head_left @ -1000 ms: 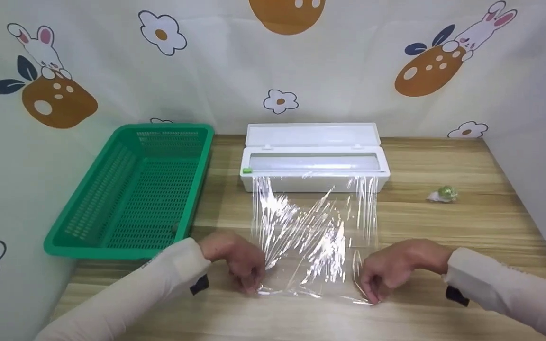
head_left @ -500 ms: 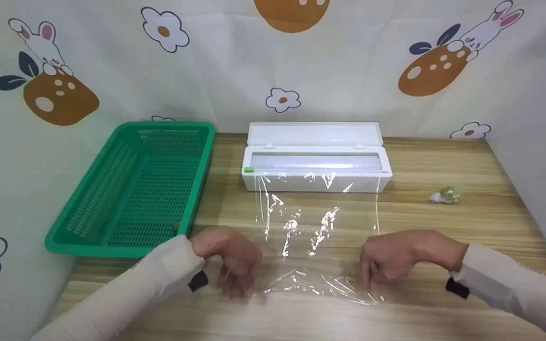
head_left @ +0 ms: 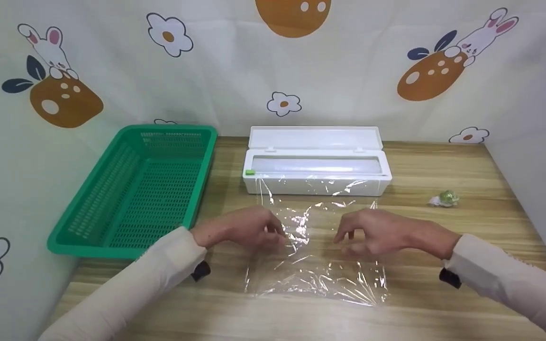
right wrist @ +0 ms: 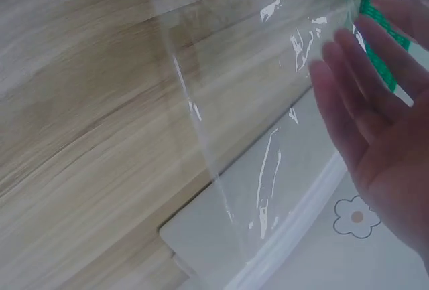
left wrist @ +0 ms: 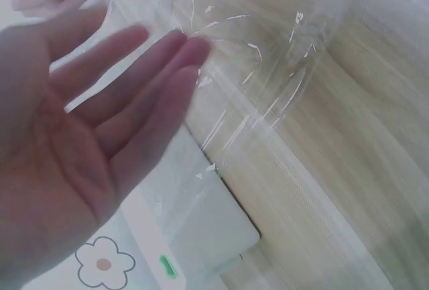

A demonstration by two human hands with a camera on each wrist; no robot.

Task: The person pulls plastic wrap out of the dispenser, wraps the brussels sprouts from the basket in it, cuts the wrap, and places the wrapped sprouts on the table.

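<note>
Where film (head_left: 312, 265) spreads, left grip (head_left: 250, 226) and right grip (head_left: 381, 231) hover.

The person wears long, cream-white sleeves: the left sleeve (head_left: 121, 289) toward the desk's (head_left: 273, 322) left edge, the right sleeve (head_left: 505, 279) toward its right edge. Both are loose, lightly creased and end in plain cuffs (head_left: 182, 248). Faint print (head_left: 522, 261), too small to read, marks each one. A small black block (head_left: 201, 271) juts out by each cuff. The left hand (head_left: 247, 227) and right hand (head_left: 384, 232) are bare.
</note>
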